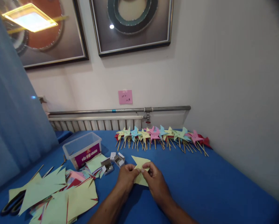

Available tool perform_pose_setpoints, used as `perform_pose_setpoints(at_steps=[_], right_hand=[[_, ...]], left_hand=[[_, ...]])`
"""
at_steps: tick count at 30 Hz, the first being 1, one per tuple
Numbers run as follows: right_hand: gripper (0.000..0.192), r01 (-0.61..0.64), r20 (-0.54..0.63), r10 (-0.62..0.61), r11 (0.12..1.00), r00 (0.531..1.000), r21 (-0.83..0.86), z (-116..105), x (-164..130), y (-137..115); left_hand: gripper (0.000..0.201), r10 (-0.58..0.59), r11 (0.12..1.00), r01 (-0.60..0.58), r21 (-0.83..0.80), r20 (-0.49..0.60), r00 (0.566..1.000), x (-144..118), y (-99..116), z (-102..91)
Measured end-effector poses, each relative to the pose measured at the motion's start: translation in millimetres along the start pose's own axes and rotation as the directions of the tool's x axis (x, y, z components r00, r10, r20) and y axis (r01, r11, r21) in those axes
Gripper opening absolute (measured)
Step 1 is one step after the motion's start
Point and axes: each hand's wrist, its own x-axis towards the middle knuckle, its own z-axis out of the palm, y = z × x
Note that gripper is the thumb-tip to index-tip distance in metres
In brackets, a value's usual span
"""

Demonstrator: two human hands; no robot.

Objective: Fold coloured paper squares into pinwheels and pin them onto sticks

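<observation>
Between my hands is a pale yellow paper pinwheel (140, 161), partly folded, held just above the blue table. My left hand (127, 176) grips its left side, with the thumb pressed near the middle. From the right, my right hand (154, 178) pinches it, thumb and fingers closed close to the centre. My fingers hide the centre, so I cannot tell whether a pin is there. Two small open boxes (107, 166) lie to the left of my left hand, with small metallic bits inside the nearer one.
Finished pinwheels (154, 133) on sticks lie in a row along the back of the blue table (200, 183). A clear plastic tub (83, 149) stands at left. Cut paper sheets (81, 199) and black-handled scissors (13, 203) lie front left. A blue curtain (15, 109) hangs beside the table.
</observation>
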Motion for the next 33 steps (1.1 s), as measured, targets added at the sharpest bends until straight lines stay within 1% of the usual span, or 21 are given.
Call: perform_pose_setpoints(at_steps=[7, 10, 14, 16, 20, 21, 22, 23, 25, 27, 29, 31, 33], right_hand=[[0.016, -0.007, -0.052, 0.004, 0.998, 0.999, -0.069, 0.2, 2.7, 3.4], [0.017, 0.011, -0.053, -0.016, 0.996, 0.998, -0.087, 1.3, 3.0, 8.9], [0.021, 0.048, -0.035, -0.050, 0.997, 0.998, -0.063, 3.1, 1.9, 17.9], [0.028, 0.049, -0.031, -0.050, 0.998, 0.998, -0.029, 3.5, 1.8, 19.8], [0.061, 0.015, -0.048, -0.010, 0.995, 0.999, 0.102, 2.8, 5.3, 16.7], [0.066, -0.001, -0.054, 0.009, 0.991, 0.998, 0.137, 2.3, 6.9, 15.6], [0.066, -0.019, -0.056, 0.029, 0.985, 0.998, 0.169, 1.7, 8.8, 14.7], [0.061, -0.035, -0.052, 0.046, 0.980, 0.998, 0.197, 1.0, 10.5, 14.1], [0.043, -0.041, -0.040, 0.052, 0.972, 0.998, 0.230, -0.7, 13.2, 13.3], [0.030, 0.001, -0.052, 0.010, 0.979, 0.999, 0.203, -2.8, 13.8, 12.0], [0.029, 0.046, -0.060, -0.039, 0.992, 0.997, 0.120, -4.9, 12.4, 9.3], [0.033, 0.084, -0.045, -0.082, 0.996, 0.996, 0.038, -6.7, 10.1, 5.4], [0.040, 0.127, -0.027, -0.128, 0.992, 0.991, -0.005, -7.8, 7.9, 1.7]], left_hand=[[0.041, -0.017, 0.998, 0.020, -0.055, 0.046, 0.999, -4.7, 4.0, 0.3], [0.038, -0.013, 0.999, 0.015, -0.043, 0.057, 0.998, -4.6, 2.8, -0.9], [0.033, -0.029, 0.999, 0.029, -0.012, 0.034, 0.999, -0.3, 0.3, -1.5], [0.032, -0.026, 1.000, 0.027, -0.008, 0.019, 0.999, 1.7, -0.3, -1.3], [0.030, 0.003, 1.000, -0.003, -0.001, -0.006, 1.000, 2.4, -1.4, 0.6], [0.031, 0.014, 1.000, -0.014, 0.001, -0.020, 1.000, 2.1, -2.0, 1.2], [0.031, 0.026, 1.000, -0.026, 0.002, -0.036, 0.999, 1.8, -2.6, 1.9], [0.031, 0.035, 0.999, -0.034, 0.006, -0.049, 0.998, 1.5, -3.2, 2.5], [0.031, 0.045, 0.999, -0.044, 0.023, -0.063, 0.997, 1.3, -4.3, 3.5], [0.031, 0.036, 0.999, -0.033, 0.042, -0.069, 0.997, 1.6, -4.9, 3.8], [0.029, 0.031, 0.999, -0.027, 0.047, -0.086, 0.996, 2.2, -4.9, 3.6], [0.028, 0.031, 0.999, -0.026, 0.047, -0.102, 0.994, 2.7, -4.5, 3.2], [0.028, 0.033, 0.998, -0.026, 0.056, -0.115, 0.993, 2.8, -3.7, 2.8]])
